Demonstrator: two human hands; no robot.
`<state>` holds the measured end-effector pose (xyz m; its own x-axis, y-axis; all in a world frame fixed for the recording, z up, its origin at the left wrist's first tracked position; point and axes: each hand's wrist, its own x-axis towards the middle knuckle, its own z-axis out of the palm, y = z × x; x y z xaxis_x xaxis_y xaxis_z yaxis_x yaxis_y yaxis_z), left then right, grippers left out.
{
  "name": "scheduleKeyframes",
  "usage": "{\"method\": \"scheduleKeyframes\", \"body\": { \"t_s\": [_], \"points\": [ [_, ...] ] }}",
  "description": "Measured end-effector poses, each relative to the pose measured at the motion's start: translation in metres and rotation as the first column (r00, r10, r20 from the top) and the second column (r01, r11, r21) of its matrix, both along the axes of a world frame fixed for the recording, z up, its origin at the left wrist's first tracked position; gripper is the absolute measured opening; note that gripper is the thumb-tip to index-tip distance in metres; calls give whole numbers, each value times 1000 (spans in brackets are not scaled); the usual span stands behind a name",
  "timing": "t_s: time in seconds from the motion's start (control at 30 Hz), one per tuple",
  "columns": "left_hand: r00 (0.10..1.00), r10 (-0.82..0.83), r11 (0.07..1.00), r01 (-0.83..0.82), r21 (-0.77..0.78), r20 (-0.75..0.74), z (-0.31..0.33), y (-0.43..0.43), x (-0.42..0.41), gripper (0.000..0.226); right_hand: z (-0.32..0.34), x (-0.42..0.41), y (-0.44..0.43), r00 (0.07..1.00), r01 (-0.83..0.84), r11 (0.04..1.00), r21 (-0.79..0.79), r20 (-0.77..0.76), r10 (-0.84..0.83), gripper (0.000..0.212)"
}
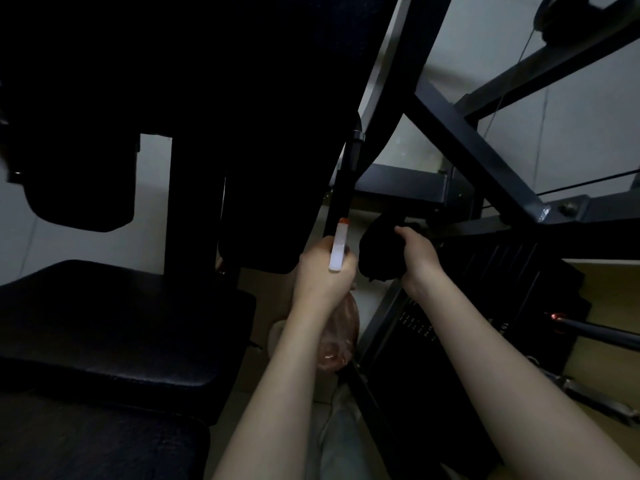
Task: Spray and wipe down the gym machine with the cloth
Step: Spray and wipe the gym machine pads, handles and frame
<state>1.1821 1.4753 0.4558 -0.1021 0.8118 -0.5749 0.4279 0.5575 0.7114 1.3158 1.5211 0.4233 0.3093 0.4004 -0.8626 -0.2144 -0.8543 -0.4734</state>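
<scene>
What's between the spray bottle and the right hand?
The dark cloth, gripped by the right hand, just right of the spray bottle, in the head view.

The floor point(609, 368) is tan in colour and shows mostly at the lower right. The gym machine point(460, 133) stands on it with a dark frame of crossing beams. Its black weight stack point(485, 306) sits low on the right side. A grey metal bar point(595, 401) lies on the floor just beside this stack, near the right edge.
</scene>
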Motion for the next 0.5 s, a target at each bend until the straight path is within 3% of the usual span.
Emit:
{"method": "scheduleKeyframes", "body": {
  "t_s": [0.07, 0.17, 0.3, 0.43, 0.5],
  "points": [
    [999, -29, 999, 30, 22, -37, -3, 0, 1, 31, 2, -1, 0, 1000, -13, 1000, 10, 10, 13, 41],
    [997, -68, 998, 67, -16, -40, -3, -5, -3, 9, 5, -2, 1, 998, -39, 999, 25, 44, 38, 40],
    [999, -45, 999, 44, -29, -20, 0, -18, -9, 11, 8, -6, 0, 994, -94, 995, 41, 56, 92, 41],
    [998, -49, 996, 45, -73, -47, 0, -35, -9, 40, 8, -9, -5, 987, -156, 986, 60, 47, 153, 38],
    [999, 24, 996, -27, -84, -28, 0, -45, -8, 41, 8, -10, -8, 983, -183, 981, 71, 41, 181, 36]
  ]
}}
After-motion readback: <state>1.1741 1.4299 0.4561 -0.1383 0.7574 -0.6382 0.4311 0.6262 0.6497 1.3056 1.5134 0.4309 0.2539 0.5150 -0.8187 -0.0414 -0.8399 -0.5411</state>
